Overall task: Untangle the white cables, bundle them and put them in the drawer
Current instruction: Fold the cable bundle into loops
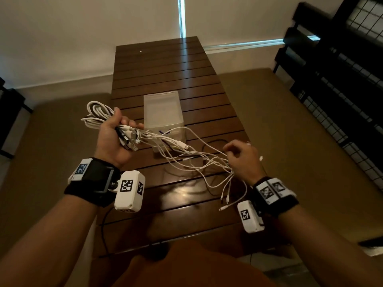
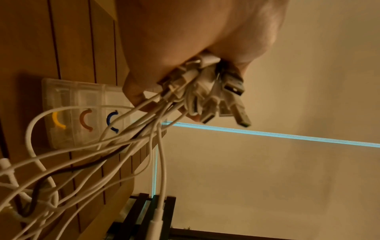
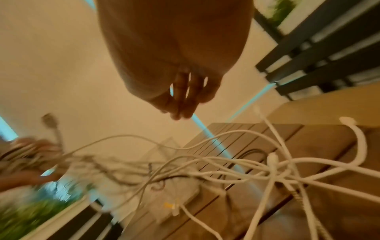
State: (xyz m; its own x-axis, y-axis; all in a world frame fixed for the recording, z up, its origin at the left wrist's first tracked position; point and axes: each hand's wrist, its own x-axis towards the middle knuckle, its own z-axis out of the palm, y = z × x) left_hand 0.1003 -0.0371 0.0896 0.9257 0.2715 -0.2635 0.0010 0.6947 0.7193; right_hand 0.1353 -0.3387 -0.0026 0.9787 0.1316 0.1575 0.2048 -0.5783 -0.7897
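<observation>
Both forearms reach out over the tabletop (image 1: pixel 170 65), each wrist strapped with a black band carrying white tagged blocks. Left hand (image 1: pixel 113 139) is raised above the near left part of the slatted wood, palm up, its fingers (image 1: pixel 135 126) curled round a gathered bunch of cables (image 1: pixel 186 154): white loops stick out past the thumb on the far side, and a cluster of plugs (image 2: pixel 230 91) pokes out from under the fingertips. From that grip the loose white strands, with a dark one among them, fan across to the right hand (image 1: pixel 242 160), passing in front of a clear plastic drawer box (image 1: pixel 163 112) that stands mid-table. Right hand is held lower, knuckles up, fingers half bent; strands run beneath the palm and hang below the wrist with their small ends dangling just above the wood. Whether those fingers actually pinch a strand cannot be told, as the wrist view is blurred.
</observation>
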